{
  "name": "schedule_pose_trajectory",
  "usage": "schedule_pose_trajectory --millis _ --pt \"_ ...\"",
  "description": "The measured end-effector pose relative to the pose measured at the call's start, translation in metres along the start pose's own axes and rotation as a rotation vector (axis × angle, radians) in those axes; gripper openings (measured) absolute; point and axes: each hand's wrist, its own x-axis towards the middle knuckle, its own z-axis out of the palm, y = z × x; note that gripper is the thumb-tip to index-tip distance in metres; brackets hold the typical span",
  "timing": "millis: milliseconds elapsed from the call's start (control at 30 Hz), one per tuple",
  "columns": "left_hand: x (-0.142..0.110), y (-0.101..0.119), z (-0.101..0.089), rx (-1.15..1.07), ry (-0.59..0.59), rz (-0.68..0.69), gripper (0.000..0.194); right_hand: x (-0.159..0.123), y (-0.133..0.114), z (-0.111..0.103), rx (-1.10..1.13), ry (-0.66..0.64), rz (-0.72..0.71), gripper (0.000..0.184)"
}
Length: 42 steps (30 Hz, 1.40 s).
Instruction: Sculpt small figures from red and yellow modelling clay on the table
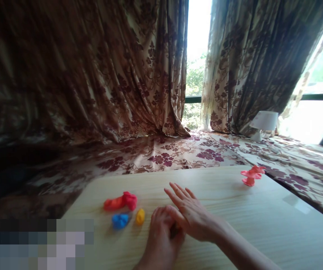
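While the hands [191, 215] touch, right outstretched, left's grip unclear, the yellow lump [140, 216] lies beside the left

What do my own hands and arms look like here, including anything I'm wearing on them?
Your left hand and right hand are ungloved. The right fingers look slim. I can't make out any rings, watch or bracelet. The right forearm shows no sleeve.
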Motion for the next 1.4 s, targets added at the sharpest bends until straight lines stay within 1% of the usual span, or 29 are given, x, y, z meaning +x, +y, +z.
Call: schedule_pose_trajectory --millis 33,100,167,233,300,400,467,500,533,567,633,667,700,733,800,867,933,1000,1067,1133,1233,1300,1400 --pt "0.0 0.001 -0.001 0.002 -0.015 0.004 0.012 -0.001 0.002 -0.002 0.046 -0.027 0.017 0.058" --pt "0.0 0.004 -0.005 0.006 -0.052 0.0 0.014 -0.002 0.002 -0.015 0.183 -0.045 0.023 0.059" --pt "0.001 0.009 -0.009 0.014 -0.066 -0.026 0.016 -0.002 -0.001 -0.031 0.32 0.009 0.005 0.06" --pt "0.001 0.011 -0.01 0.009 -0.062 -0.046 0.017 -0.001 -0.005 -0.041 0.363 0.102 -0.02 0.061" --pt "0.002 0.01 -0.009 -0.009 -0.052 -0.047 0.018 0.001 -0.007 -0.037 0.308 0.131 -0.023 0.06" --pt "0.003 0.005 -0.003 -0.046 -0.024 -0.021 0.018 0.004 -0.008 -0.016 0.19 0.062 0.009 0.061" --pt "0.003 0.001 0.0 -0.066 -0.005 -0.011 0.017 0.005 -0.007 -0.007 0.204 0.008 0.033 0.062" --pt "0.002 0.0 0.001 -0.078 0.001 -0.02 0.016 0.004 -0.006 -0.007 0.256 0.0 0.044 0.062" --pt "0.002 0.0 0.0 -0.097 0.008 -0.043 0.017 0.004 -0.004 -0.009 0.332 0.017 0.057 0.062" --pt "0.001 0.001 -0.001 -0.13 0.017 -0.077 0.021 0.003 -0.002 -0.014 0.416 0.064 0.071 0.061" --pt "0.0 0.003 -0.005 -0.258 0.049 -0.164 0.03 -0.001 0.004 -0.023 0.547 0.222 0.098 0.057" --pt "0.0 0.004 -0.007 -0.345 0.061 -0.203 0.035 -0.003 0.008 -0.025 0.576 0.305 0.112 0.055" --pt "0.0 0.005 -0.009 -0.435 0.061 -0.235 0.039 -0.005 0.013 -0.025 0.591 0.36 0.127 0.052" --pt "0.0 0.006 -0.01 -0.518 0.054 -0.26 0.042 -0.007 0.017 -0.022 0.609 0.382 0.143 0.049" --pt "0.001 0.005 -0.011 -0.652 0.037 -0.292 0.043 -0.011 0.023 -0.012 0.663 0.368 0.174 0.043" --pt "0.003 0.005 -0.011 -0.736 0.038 -0.316 0.037 -0.014 0.026 -0.002 0.7 0.336 0.184 0.037" --pt "0.005 0.006 -0.01 -0.777 0.068 -0.335 0.026 -0.016 0.025 0.004 0.682 0.297 0.165 0.032" --pt "0.006 0.008 -0.01 -0.768 0.092 -0.33 0.019 -0.017 0.024 0.005 0.636 0.258 0.138 0.028" --pt "0.006 0.009 -0.01 -0.694 0.081 -0.298 0.016 -0.018 0.023 0.003 0.602 0.238 0.104 0.022" --pt "0.005 0.008 -0.01 -0.566 0.054 -0.254 0.016 -0.019 0.022 0.001 0.571 0.274 0.051 0.016" --pt "0.003 0.004 -0.009 -0.404 0.066 -0.175 0.028 -0.021 0.019 -0.001 0.5 0.355 -0.05 0.01" --pt "0.003 0.002 -0.009 -0.347 0.067 -0.11 0.029 -0.022 0.016 -0.002 0.466 0.364 -0.095 0.009" --pt "0.003 0.006 -0.013 -0.319 0.024 -0.045 0.021 -0.025 0.012 -0.005 0.418 0.319 -0.125 0.015"
